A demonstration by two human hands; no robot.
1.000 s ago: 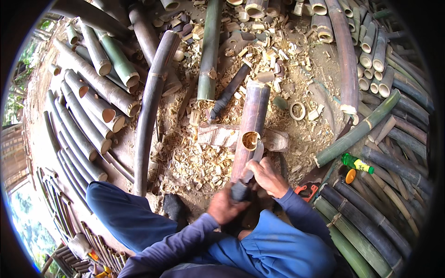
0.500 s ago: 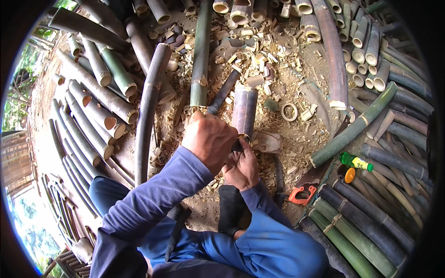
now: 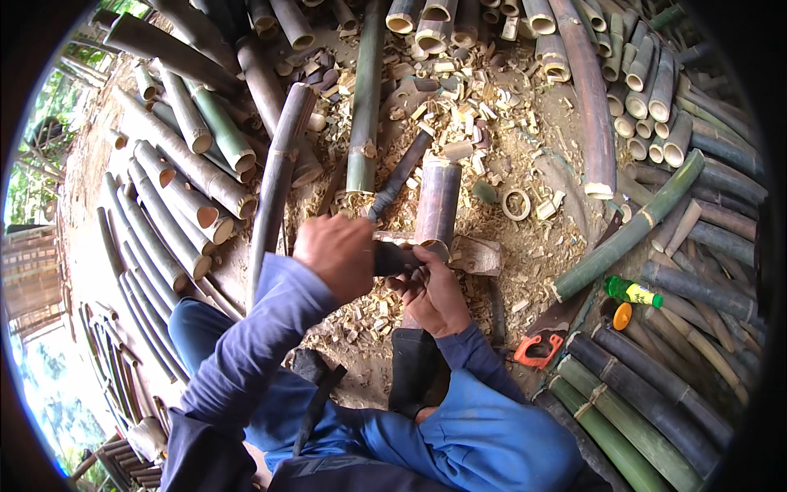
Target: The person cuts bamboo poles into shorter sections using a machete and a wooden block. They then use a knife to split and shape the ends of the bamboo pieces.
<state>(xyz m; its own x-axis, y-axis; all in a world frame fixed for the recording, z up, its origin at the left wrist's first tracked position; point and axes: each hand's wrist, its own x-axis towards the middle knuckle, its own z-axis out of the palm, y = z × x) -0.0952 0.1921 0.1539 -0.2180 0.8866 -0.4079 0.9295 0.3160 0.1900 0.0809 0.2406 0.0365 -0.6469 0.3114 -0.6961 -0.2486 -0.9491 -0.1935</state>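
Note:
My left hand point(image 3: 334, 258) is closed in a fist around one end of a dark, blade-like tool point(image 3: 393, 257); its exact kind is partly hidden. The tool lies crosswise between my hands, against the near mouth of a short purplish-brown bamboo tube point(image 3: 438, 201). My right hand point(image 3: 434, 297) pinches the tool's other end, its thumb by the tube's rim and its fingers curled below. The tube rests beside a wooden block point(image 3: 475, 256). A long dark tool with a wrapped grip point(image 3: 400, 176) lies left of the tube.
Bamboo shavings and chips point(image 3: 463, 107) cover the ground ahead. A green bamboo pole point(image 3: 363, 107) lies beyond my left hand. At the right are an orange-handled saw point(image 3: 539, 350), a green bottle point(image 3: 633, 291) and stacked poles point(image 3: 656, 385). More poles point(image 3: 184, 160) lie left.
My left hand has shifted left, away from the tube, so more of the dark tool shows between my hands. My right hand stays by the tube's mouth.

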